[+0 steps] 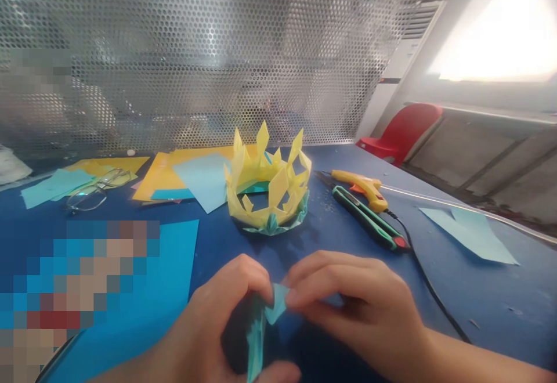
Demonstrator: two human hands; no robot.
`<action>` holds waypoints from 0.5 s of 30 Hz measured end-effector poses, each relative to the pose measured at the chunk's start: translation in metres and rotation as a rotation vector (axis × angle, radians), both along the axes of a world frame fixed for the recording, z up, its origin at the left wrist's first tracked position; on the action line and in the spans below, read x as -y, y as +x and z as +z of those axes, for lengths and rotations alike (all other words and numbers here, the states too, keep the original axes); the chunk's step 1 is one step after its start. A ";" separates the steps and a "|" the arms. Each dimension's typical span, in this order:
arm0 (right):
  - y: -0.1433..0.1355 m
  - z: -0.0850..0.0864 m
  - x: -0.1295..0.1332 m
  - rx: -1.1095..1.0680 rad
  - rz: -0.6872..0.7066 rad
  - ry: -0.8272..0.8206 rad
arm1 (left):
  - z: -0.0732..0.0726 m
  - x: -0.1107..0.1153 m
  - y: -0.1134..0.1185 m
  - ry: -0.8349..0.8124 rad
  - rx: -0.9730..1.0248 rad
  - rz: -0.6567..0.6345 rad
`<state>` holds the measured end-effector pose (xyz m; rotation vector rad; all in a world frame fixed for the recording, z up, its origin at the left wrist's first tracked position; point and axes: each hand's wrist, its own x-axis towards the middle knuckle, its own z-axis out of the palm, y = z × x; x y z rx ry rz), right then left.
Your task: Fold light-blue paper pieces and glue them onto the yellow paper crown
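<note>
A folded light teal paper piece [256,342] is held low in the middle of the view, with a small bent flap at its upper end. My left hand [217,313] curls round it, index finger at the flap and thumb near the lower end. The fingertips of my right hand [357,296] pinch the flap from the right. Just beyond both hands stands a yellow paper crown [278,188] with diamond-shaped points and teal leaf-like paper along its lower edge.
Right of the crown lie a green cutter [368,217] and a yellow glue gun [361,185] with a black cord. Teal paper [472,235] is at right. Glasses [87,200], orange sheets [159,180] and a blue sheet [172,267] lie left. A perforated metal screen [195,58] rises behind.
</note>
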<state>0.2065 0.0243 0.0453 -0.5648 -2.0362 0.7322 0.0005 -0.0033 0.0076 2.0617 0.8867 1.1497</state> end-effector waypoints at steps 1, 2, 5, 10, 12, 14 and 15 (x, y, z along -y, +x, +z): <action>0.000 0.001 0.000 -0.003 -0.011 0.006 | 0.000 -0.001 0.000 0.000 0.021 -0.007; 0.001 0.002 0.000 -0.004 -0.028 0.017 | 0.000 -0.001 -0.001 -0.007 0.038 -0.016; 0.002 0.003 0.001 0.014 -0.079 0.066 | 0.003 0.000 -0.003 -0.050 0.059 -0.038; 0.003 0.004 0.001 0.084 -0.081 0.131 | 0.004 0.003 -0.006 -0.041 0.037 0.002; 0.003 0.003 -0.001 0.090 -0.067 0.117 | 0.002 0.003 -0.006 -0.027 0.026 0.014; 0.003 0.002 -0.002 0.074 -0.045 0.079 | -0.001 0.002 -0.006 -0.021 0.015 0.014; 0.003 0.002 -0.002 0.064 -0.035 0.055 | -0.001 0.002 -0.006 -0.017 0.014 0.012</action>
